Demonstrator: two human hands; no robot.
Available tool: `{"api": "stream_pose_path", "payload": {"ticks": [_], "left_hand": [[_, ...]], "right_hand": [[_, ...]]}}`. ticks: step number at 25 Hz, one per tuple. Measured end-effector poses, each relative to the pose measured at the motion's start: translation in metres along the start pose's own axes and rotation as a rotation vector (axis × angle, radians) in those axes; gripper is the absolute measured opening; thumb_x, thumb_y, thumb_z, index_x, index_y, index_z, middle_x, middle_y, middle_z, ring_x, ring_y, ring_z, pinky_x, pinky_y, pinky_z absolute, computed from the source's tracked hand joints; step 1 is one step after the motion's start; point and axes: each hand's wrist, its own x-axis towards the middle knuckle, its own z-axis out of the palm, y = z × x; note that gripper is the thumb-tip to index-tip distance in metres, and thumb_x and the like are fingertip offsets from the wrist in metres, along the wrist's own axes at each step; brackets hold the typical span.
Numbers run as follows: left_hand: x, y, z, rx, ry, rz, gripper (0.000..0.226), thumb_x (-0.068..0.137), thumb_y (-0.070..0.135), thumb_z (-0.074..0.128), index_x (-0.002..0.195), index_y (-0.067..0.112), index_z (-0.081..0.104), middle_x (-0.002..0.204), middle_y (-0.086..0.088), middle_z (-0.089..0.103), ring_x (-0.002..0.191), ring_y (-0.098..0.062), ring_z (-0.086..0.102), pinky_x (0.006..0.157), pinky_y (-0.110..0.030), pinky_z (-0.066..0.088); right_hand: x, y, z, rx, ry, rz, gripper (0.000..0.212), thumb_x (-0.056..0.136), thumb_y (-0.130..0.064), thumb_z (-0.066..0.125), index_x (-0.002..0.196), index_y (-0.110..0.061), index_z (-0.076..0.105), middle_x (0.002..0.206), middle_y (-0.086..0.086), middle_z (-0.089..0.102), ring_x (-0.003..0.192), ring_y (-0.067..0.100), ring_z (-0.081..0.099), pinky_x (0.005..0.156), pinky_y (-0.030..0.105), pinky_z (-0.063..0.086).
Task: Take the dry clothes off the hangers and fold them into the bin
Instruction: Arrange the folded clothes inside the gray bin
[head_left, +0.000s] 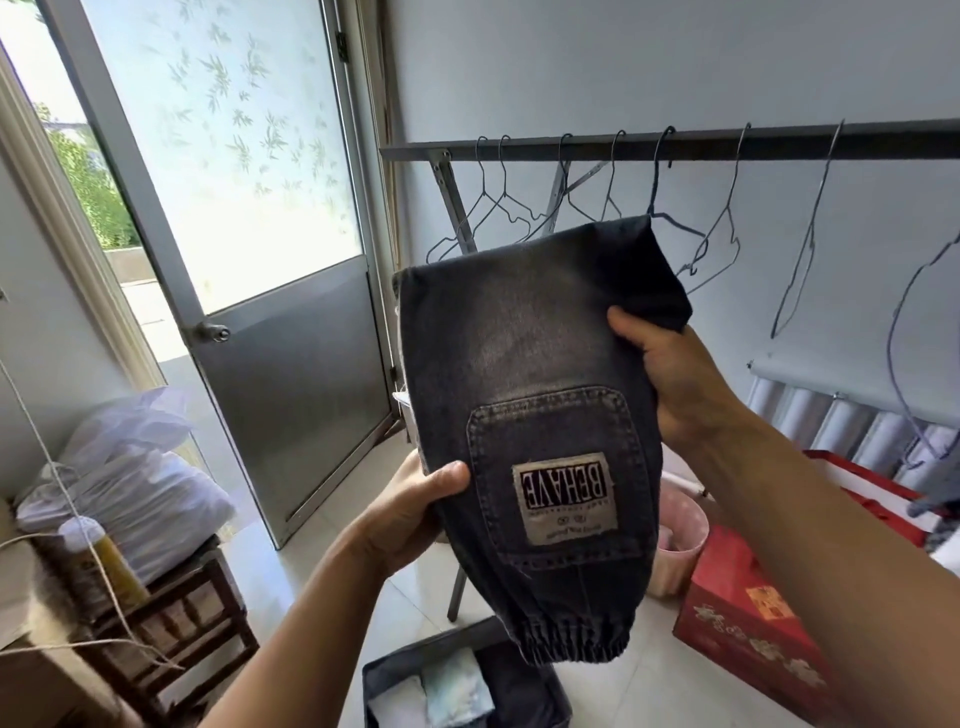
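1. The person held dark grey faded denim trousers with a white "BEHAVE" patch up in the air, off any hanger.
2. The left hand gripped the lower left edge with its thumb on the front. The right hand gripped the upper right edge, fingers curled round the cloth.
3. The trousers looked folded over, so I think the folding was almost done.
4. The dark grey cloth bin sat on the floor just below, with folded clothes inside.
5. Next, I think, the trousers needed to go down flat into the bin without the fold falling open.
6. The thin wire hangers near the trousers hung bare on the dark metal rail.
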Motion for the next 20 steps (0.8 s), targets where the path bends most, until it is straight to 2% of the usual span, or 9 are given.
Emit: {"api": "stream_pose_path", "payload": {"ticks": [3,7,9,12,13,15,17,18,20], "left_hand": [[0.001,0.001,0.003,0.058,0.038,-0.005,0.065,0.062,0.030,0.090,0.116,0.001,0.068,0.120,-0.026,0.066,0.109,-0.039,0.065,0.088,-0.042,0.055],[0.001,0.000,0.005,0.081,0.209,0.015,0.051,0.065,0.028,0.089,0.105,0.001,0.073,0.112,-0.024,0.070,0.101,-0.035,0.069,0.082,-0.035,0.058],[0.001,0.005,0.008,0.094,0.299,0.086,0.038,0.073,0.020,0.081,0.104,-0.001,0.072,0.108,-0.024,0.071,0.096,-0.034,0.071,0.078,-0.034,0.059],[0.002,0.019,0.011,0.095,0.428,0.171,0.029,0.078,0.013,0.078,0.101,-0.004,0.070,0.097,-0.021,0.074,0.084,-0.029,0.073,0.070,-0.032,0.060],[0.003,0.024,0.012,0.092,0.450,0.192,0.028,0.077,0.013,0.077,0.099,-0.003,0.069,0.094,-0.019,0.075,0.082,-0.027,0.073,0.069,-0.032,0.060],[0.005,0.034,0.014,0.098,0.470,0.224,0.028,0.073,0.016,0.072,0.095,-0.001,0.070,0.090,-0.015,0.076,0.078,-0.024,0.073,0.068,-0.032,0.060],[0.008,0.041,0.015,0.120,0.480,0.230,0.027,0.071,0.017,0.073,0.093,0.001,0.071,0.087,-0.014,0.076,0.076,-0.023,0.073,0.067,-0.031,0.060],[0.008,0.043,0.016,0.124,0.486,0.229,0.027,0.071,0.018,0.073,0.093,0.001,0.071,0.087,-0.014,0.076,0.076,-0.023,0.073,0.067,-0.031,0.060],[0.008,0.045,0.015,0.105,0.503,0.222,0.030,0.071,0.018,0.074,0.095,0.000,0.070,0.090,-0.016,0.076,0.079,-0.026,0.073,0.068,-0.032,0.060]], "right_hand": [[0.007,0.002,-0.004,0.029,0.049,0.018,0.013,0.095,-0.007,0.055,0.094,-0.011,0.067,0.082,0.002,0.075,0.074,0.016,0.072,0.060,0.027,0.059],[0.014,0.010,-0.011,0.060,0.096,0.074,0.011,0.095,-0.013,0.056,0.098,-0.009,0.066,0.084,0.005,0.076,0.076,0.019,0.073,0.058,0.028,0.058],[0.012,0.011,-0.016,0.067,-0.012,0.104,0.027,0.091,-0.030,0.060,0.109,-0.010,0.065,0.101,0.008,0.075,0.090,0.023,0.073,0.066,0.032,0.059],[-0.003,0.016,-0.023,-0.065,-0.359,0.173,0.073,0.066,-0.057,0.075,0.120,-0.009,0.062,0.118,0.012,0.070,0.107,0.029,0.068,0.079,0.036,0.058],[-0.009,0.022,-0.025,-0.110,-0.455,0.187,0.081,0.060,-0.055,0.082,0.121,-0.007,0.062,0.118,0.015,0.069,0.107,0.031,0.067,0.080,0.036,0.058],[-0.014,0.036,-0.025,-0.195,-0.519,0.166,0.071,0.063,-0.033,0.088,0.121,-0.002,0.061,0.115,0.019,0.069,0.106,0.036,0.067,0.082,0.039,0.058],[-0.016,0.042,-0.020,-0.243,-0.401,0.120,0.059,0.065,-0.007,0.081,0.119,0.002,0.061,0.112,0.021,0.070,0.104,0.039,0.067,0.086,0.042,0.058],[-0.015,0.044,-0.018,-0.231,-0.324,0.110,0.061,0.063,-0.001,0.082,0.119,0.004,0.060,0.109,0.022,0.071,0.101,0.039,0.068,0.085,0.043,0.058],[-0.015,0.043,-0.015,-0.183,-0.212,0.063,0.065,0.059,-0.003,0.082,0.118,0.004,0.055,0.106,0.023,0.070,0.094,0.038,0.070,0.076,0.043,0.061]]}}
